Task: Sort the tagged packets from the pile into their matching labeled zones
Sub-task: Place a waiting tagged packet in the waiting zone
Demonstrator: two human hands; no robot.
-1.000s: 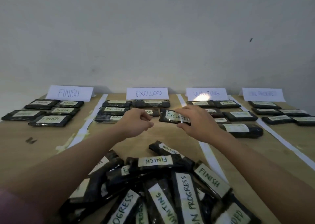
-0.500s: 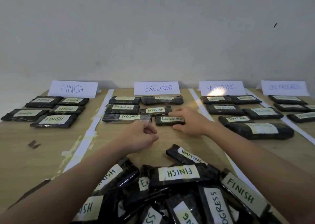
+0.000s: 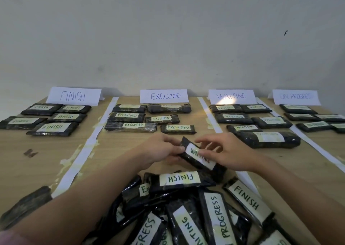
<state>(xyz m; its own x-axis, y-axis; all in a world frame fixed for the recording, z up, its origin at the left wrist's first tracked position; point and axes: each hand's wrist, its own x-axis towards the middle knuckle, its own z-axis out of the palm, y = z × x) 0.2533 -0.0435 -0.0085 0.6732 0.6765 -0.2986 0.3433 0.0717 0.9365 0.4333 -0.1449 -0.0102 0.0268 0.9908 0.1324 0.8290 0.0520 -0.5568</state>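
Observation:
A black packet tagged WAITING point(image 3: 196, 156) lies at the far edge of the pile point(image 3: 186, 213), lifted slightly. My left hand point(image 3: 158, 150) grips its far end with thumb and fingers. My right hand point(image 3: 222, 151) touches its tag with curled fingertips. Four paper signs stand at the back: FINISH point(image 3: 73, 96), EXCLUDED point(image 3: 164, 96), WAITING point(image 3: 231, 96), ON PROGRESS point(image 3: 295, 96). Sorted packets lie in front of each sign. The newest EXCLUDED packet point(image 3: 178, 128) rests at the front right of its zone.
White tape strips point(image 3: 87, 147) divide the wooden table point(image 3: 37, 170) into zones. A large WAITING packet point(image 3: 268, 139) lies close to my right hand. One untagged dark packet point(image 3: 24, 207) sits at the left near edge. A grey wall stands behind.
My right hand let go of the EXCLUDED packet in its zone and drew back. Both hands came together on a WAITING packet at the top of the pile.

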